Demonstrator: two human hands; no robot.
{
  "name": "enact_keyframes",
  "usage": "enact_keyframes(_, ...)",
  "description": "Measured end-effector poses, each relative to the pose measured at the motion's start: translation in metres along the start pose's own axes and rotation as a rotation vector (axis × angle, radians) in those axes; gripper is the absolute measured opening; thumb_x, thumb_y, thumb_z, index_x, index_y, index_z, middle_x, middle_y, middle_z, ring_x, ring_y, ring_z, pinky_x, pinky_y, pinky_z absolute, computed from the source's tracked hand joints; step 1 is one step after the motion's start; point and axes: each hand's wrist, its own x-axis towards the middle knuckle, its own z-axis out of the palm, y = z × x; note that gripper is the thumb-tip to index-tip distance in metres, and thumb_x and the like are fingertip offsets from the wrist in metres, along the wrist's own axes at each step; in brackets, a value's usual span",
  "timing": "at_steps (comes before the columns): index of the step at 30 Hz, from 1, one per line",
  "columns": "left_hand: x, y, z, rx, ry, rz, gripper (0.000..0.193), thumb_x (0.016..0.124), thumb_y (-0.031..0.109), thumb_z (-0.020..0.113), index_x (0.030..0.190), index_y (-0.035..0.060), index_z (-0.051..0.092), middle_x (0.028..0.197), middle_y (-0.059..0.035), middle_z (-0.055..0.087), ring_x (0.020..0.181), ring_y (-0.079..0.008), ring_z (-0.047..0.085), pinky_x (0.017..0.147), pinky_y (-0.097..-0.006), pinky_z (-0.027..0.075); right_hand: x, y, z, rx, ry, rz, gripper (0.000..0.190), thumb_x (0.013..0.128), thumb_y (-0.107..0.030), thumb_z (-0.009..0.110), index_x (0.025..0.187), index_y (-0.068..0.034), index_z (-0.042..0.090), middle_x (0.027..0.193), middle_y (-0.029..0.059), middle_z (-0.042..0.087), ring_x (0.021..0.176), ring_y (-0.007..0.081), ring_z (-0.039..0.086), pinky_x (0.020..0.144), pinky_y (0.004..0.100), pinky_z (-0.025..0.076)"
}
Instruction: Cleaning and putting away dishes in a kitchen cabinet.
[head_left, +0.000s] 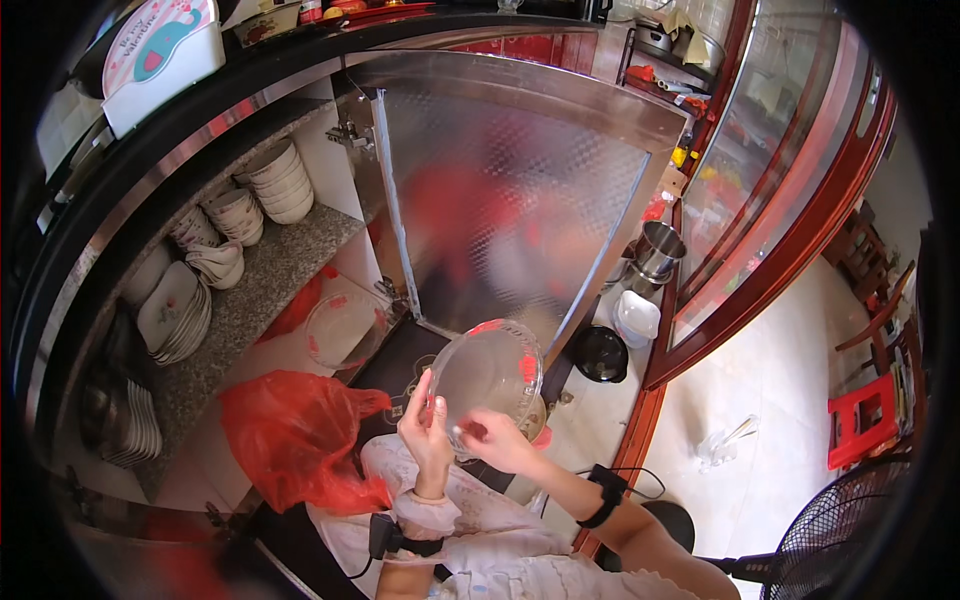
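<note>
My left hand (427, 424) grips the side of a clear plastic basin (480, 375) with red print along its fluted rim. The basin is tilted, its round side towards the cupboard. My right hand (499, 442) is at the near edge of the basin with its fingers curled; a small white spot shows at the fingertips, too blurred to identify. A crumpled red plastic bag (300, 439) lies left of my left hand, by my knee. Behind it, a second clear round container (346, 330) with red print stands on the lower cupboard floor.
An open cupboard door (510, 195) of textured glass stands ahead. Stacked bowls (279, 180) and plates (176, 311) fill the stone shelf (292, 259). A black pot (600, 352), a white bowl (636, 319) and steel pots (660, 251) stand at right. A fan (840, 525) is at lower right.
</note>
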Motion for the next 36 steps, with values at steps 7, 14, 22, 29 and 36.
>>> enact_keyframes(7,0.007,-0.006,-0.003,0.035,0.028,0.081,0.041,0.091,0.006,0.057,0.131,-0.0028,0.050,0.120,-0.0137,0.060,0.103,-0.0159,0.058,0.087,-0.0272,0.046,-0.025,-0.004,-0.073,0.000,0.232,0.153,0.012,0.079,0.001,0.063,0.090,-0.001,0.060,0.081,0.0089,0.058,0.070,0.0198,0.061,0.060,0.0312,0.048)
enact_keyframes(14,-0.011,-0.011,0.011,-0.115,0.015,-0.158,0.046,0.096,0.022,0.054,0.135,0.0015,0.046,0.113,-0.0118,0.062,0.088,-0.0127,0.059,0.077,-0.0256,0.049,0.068,0.014,-0.039,-0.333,0.765,-0.217,0.012,0.083,-0.004,0.061,0.094,-0.003,0.058,0.089,0.0127,0.058,0.074,0.0289,0.062,0.064,0.0374,0.050)
enact_keyframes(22,-0.001,-0.015,-0.015,-0.166,-0.008,-0.180,0.040,0.097,0.022,0.051,0.130,-0.0016,0.051,0.108,-0.0075,0.063,0.090,-0.0106,0.057,0.076,-0.0232,0.046,0.039,-0.006,0.016,-0.088,0.098,-0.240,0.014,0.076,-0.004,0.066,0.087,-0.001,0.058,0.083,0.0125,0.055,0.076,0.0295,0.061,0.066,0.0378,0.049)
enact_keyframes(29,0.010,-0.017,-0.027,0.025,-0.032,-0.232,0.043,0.095,0.029,0.054,0.130,0.0032,0.053,0.108,-0.0109,0.063,0.082,-0.0133,0.062,0.063,-0.0233,0.049,-0.001,0.009,-0.066,-0.840,-0.014,-0.166,0.024,0.068,-0.007,0.067,0.089,-0.004,0.056,0.091,0.0120,0.055,0.088,0.0301,0.060,0.072,0.0401,0.051)
enact_keyframes(36,0.016,-0.028,-0.033,0.078,-0.211,-0.274,0.042,0.084,0.011,0.059,0.125,0.0014,0.056,0.099,-0.0062,0.065,0.077,-0.0070,0.057,0.062,-0.0217,0.047,0.060,-0.060,-0.039,-0.703,0.300,-0.781,0.023,0.068,-0.012,0.066,0.087,-0.006,0.055,0.093,0.0081,0.054,0.086,0.0254,0.056,0.073,0.0374,0.050)
